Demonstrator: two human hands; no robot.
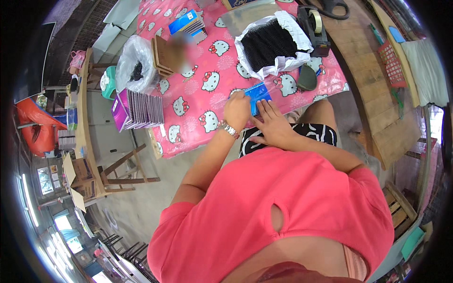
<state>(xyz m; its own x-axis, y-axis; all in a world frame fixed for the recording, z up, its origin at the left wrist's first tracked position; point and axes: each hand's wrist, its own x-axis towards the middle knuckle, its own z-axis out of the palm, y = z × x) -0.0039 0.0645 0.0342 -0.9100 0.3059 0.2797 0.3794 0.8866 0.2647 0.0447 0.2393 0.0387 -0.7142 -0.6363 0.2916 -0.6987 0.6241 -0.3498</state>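
Note:
A small blue notebook (257, 95) lies near the front edge of a table with a pink cartoon-cat cover (198, 101). My left hand (237, 111), with a metal band at the wrist, is closed at the notebook's left edge; its curled fingers hide what they pinch. Fingers stretched out, my right hand (273, 126) rests over the notebook's lower right part. Beyond it stands a white paper-lined container (302, 49) full of black binding coils (268, 45). A dark green oval pouch (307, 78) lies to the right of the notebook.
Purple spiral notebooks (138, 109) are stacked at the table's left edge. Behind them are a clear plastic bag (130, 56) and brown boards (163, 54). Blue notebooks (188, 23) stand at the far side. A black tape dispenser (321, 45) and a wooden bench (373, 94) are at right.

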